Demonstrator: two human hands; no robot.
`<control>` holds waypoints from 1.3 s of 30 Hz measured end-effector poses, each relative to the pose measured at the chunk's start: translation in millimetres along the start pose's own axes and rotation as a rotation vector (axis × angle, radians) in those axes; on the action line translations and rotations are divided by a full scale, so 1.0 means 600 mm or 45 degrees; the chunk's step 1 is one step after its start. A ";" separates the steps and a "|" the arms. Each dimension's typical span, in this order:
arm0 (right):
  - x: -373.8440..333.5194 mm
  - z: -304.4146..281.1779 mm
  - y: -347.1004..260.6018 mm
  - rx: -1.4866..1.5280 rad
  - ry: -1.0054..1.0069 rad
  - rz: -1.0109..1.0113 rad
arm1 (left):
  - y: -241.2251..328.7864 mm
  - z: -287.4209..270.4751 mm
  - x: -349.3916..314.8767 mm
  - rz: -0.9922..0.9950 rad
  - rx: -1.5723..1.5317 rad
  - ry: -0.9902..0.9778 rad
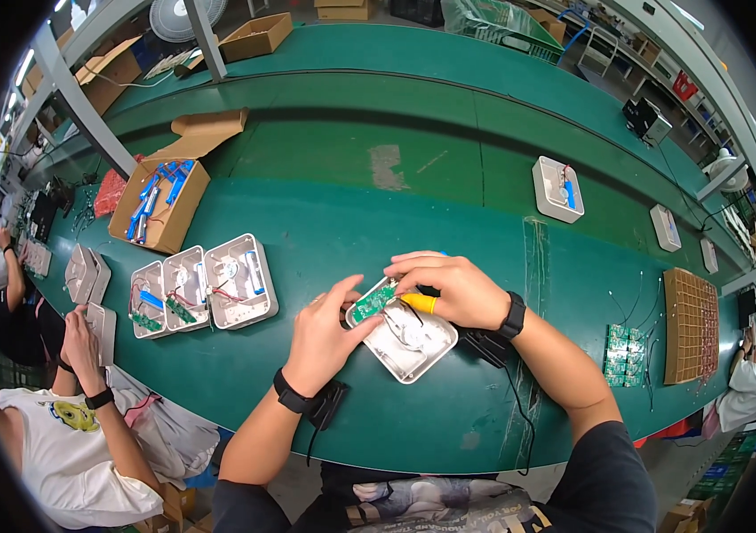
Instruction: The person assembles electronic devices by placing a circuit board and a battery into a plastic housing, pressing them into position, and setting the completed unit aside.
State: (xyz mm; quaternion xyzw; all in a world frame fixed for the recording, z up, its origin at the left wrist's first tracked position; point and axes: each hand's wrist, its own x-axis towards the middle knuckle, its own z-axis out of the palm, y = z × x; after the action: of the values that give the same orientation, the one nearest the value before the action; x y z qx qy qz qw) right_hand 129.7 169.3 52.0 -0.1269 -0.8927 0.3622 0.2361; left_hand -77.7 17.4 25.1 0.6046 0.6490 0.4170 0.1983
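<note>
A small green circuit board is held at a tilt over the upper left rim of an open white plastic housing. My left hand grips the board, with the thumb at its lower edge. My right hand is curled over the board's right end, its fingertips close to it. A yellow tube-shaped thing pokes out from under that palm; its kind is hidden. Black and white wires run inside the housing, which rests on the green table.
Three white housings with boards and blue cells stand left. Behind them is a cardboard box of blue batteries. Green boards and a brown gridded tray lie right. Another white housing stands far right. Co-workers sit along the table.
</note>
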 end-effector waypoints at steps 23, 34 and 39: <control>-0.014 -0.015 -0.039 -0.454 -0.352 0.141 | 0.007 0.017 -0.004 0.325 0.079 -0.019; -0.024 -0.007 -0.031 -0.592 -0.368 0.060 | 0.017 0.025 -0.007 0.429 0.226 -0.018; -0.029 -0.006 -0.034 -0.739 -0.398 -0.009 | 0.021 0.028 -0.007 0.419 0.218 -0.029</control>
State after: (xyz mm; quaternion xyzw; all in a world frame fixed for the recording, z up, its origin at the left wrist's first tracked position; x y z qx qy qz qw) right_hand 145.5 150.2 62.7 -0.1287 -0.9845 0.1071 0.0514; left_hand -56.4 17.4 24.5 0.7220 0.5721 0.3803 0.0826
